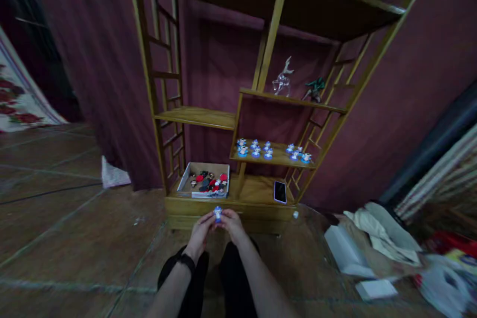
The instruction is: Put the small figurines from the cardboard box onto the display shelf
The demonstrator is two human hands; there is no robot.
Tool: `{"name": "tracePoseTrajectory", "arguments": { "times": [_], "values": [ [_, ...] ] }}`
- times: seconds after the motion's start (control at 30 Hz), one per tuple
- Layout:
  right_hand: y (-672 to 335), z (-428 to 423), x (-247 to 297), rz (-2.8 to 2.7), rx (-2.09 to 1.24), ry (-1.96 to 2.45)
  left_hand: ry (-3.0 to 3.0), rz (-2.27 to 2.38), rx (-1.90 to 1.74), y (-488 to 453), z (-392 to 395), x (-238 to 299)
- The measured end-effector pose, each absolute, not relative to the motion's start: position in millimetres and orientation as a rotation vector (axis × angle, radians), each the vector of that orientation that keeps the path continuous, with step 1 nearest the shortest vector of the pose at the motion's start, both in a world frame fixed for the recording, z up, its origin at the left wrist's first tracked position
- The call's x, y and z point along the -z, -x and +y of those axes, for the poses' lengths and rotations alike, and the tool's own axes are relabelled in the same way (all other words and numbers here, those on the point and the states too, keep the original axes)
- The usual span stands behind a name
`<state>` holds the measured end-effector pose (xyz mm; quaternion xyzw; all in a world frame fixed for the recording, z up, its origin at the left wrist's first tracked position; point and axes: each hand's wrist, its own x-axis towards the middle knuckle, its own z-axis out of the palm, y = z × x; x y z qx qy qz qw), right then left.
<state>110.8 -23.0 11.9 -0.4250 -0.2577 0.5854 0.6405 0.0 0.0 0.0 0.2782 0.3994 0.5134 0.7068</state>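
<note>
- While the left hand (201, 226) and the right hand (231, 222) meet at the front of the brown slatted wooden display shelf (199, 116), their fingertips close from either side on a small blue-and-white figurine (217, 214).
- The figurine is upright in the air before the shelf's low base, above the person's knees; its top is rounded and blue, its middle pale, with more blue lower down.
- Similar small blue-and-white figures (268, 153) stand in groups on the lower right board, those at its left end crowded closely together.
- To the left and lower down, an open white cardboard box (208, 166) holds a jumble of red, black and white pieces (223, 177).
- A dark-screened phone with a pale purple edge (280, 192) lies on the bottom board at the right; a clear, glassy deer (282, 82) and a dark green figure (315, 88) stand on the board higher up.
- The fingers cover the sides of the held figurine, and its face and material are too small to make out.
- The pieces in the box overlap, so their shapes and number cannot be told.
- The shelf's top runs out of view above, both forearms are cut off below, and the dark green figure's form is unclear.
</note>
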Motion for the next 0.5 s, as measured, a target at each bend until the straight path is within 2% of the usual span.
{"name": "tracePoseTrajectory", "arguments": {
  "times": [0.5],
  "values": [
    [-123,-19,-7,-0.646,-1.307,0.995,-0.620,0.937,-1.089,-12,2,-4]
  ]
}}
